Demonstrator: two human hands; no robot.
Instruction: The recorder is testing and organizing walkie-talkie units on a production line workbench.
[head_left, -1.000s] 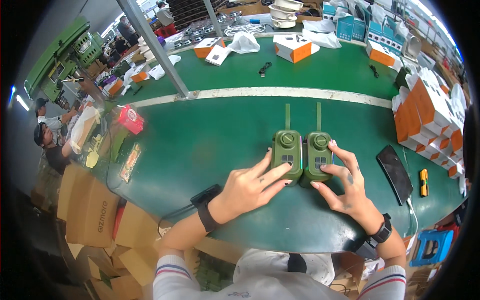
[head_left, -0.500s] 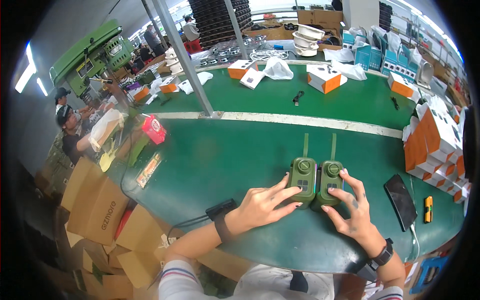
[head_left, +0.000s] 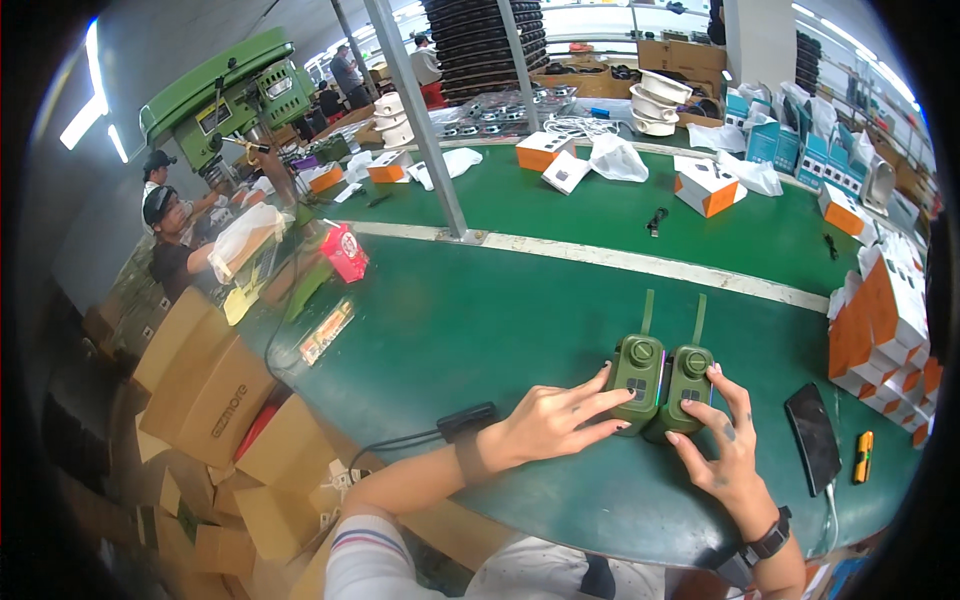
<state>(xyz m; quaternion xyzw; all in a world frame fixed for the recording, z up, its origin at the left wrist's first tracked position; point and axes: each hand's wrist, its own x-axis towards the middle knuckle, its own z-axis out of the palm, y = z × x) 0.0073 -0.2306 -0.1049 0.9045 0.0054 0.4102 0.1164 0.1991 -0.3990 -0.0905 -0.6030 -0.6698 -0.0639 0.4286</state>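
Two dark green devices that look like small portable speakers stand side by side on the bench, each with a round knob, dark buttons and a strap at its far end. My left hand (head_left: 560, 420) is closed lightly on the left green portable speaker (head_left: 637, 357), one fingertip at its buttons and the thumb along its near side. Around the right green portable speaker (head_left: 691, 372) my right hand (head_left: 728, 450) is closed, a finger at its buttons and the thumb at its near end. A coloured light strip glows on each speaker's side.
Right of my hands lie a black phone (head_left: 812, 435) on a white cable and a yellow-orange tool-like object (head_left: 863, 457). White-and-orange boxes (head_left: 880, 320) are stacked at the right edge. A metal post (head_left: 425, 130) rises from the bench. Open cartons (head_left: 225, 400) fill the lower left; co-workers sit far left.
The view has turned slightly, so the bench and everything on it appear further right and lower. Both hands stay on the two speakers, with fingertips at the buttons.
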